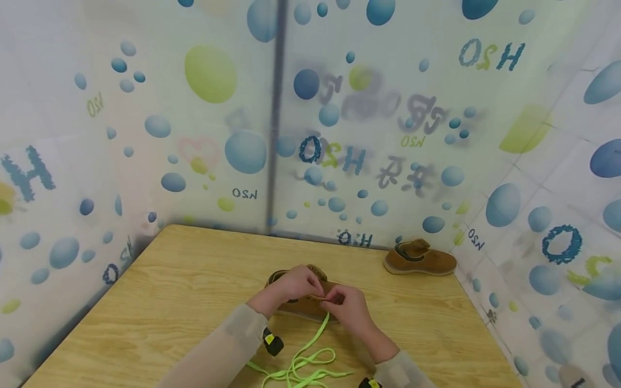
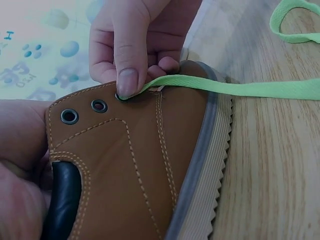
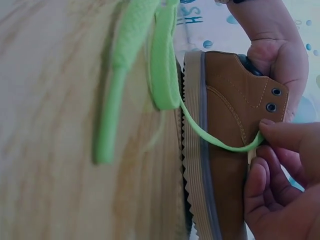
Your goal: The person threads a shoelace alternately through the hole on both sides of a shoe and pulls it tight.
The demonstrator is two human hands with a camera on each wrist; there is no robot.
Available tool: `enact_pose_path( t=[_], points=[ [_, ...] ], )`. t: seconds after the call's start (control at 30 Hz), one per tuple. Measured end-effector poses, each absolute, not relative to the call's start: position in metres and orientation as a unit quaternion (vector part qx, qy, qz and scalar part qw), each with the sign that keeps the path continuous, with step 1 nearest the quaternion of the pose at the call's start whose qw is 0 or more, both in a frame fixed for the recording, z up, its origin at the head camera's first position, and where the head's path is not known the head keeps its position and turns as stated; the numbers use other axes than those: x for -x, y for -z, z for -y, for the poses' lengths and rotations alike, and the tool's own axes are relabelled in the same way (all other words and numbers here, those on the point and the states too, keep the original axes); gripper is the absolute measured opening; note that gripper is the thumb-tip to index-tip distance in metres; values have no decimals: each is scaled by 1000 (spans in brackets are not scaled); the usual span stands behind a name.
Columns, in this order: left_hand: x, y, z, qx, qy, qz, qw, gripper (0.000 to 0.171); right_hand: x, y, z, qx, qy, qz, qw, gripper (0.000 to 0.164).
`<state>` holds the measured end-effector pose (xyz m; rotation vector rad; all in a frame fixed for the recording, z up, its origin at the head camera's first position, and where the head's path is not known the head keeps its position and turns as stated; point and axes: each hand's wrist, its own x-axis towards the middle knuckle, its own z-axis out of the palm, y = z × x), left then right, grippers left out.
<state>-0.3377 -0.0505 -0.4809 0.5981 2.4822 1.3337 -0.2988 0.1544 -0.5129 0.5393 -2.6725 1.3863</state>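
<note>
A brown shoe with a pale ridged sole lies on the wooden table in front of me. My left hand holds its upper by the eyelet flap; part of that hand is hidden behind the shoe. The right hand pinches a flat bright green shoelace between thumb and fingers at an eyelet near the toe end. Two metal eyelets beside it show no lace. From the pinch, the lace runs across the shoe's side and down onto the table. Its tip inside the eyelet is hidden by the thumb.
The rest of the green lace lies in loose loops on the table's near part. Another brown shoe stands at the back right corner of the table. Patterned curtain walls enclose the back and sides.
</note>
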Motion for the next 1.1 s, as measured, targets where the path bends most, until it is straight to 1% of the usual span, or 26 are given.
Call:
enact_pose_path(
  t=[0.2,0.5,0.77,0.93,1.1],
  points=[
    [337,480,51,-213,-464,-850,125,10,300,512,-158,-198,-461,865,28,6],
    [336,480,53,-211,-490,-834,141,5,300,511,-159,-199,-460,865,21,6],
    [340,483,48,-139,-588,-791,95,14,302,511,-160,-196,-456,868,15,10],
    [341,483,48,-111,-621,-770,97,15,303,510,-160,-200,-456,867,13,9],
    [340,481,49,-125,-616,-771,105,17,304,511,-160,-204,-459,864,8,8]
  ],
)
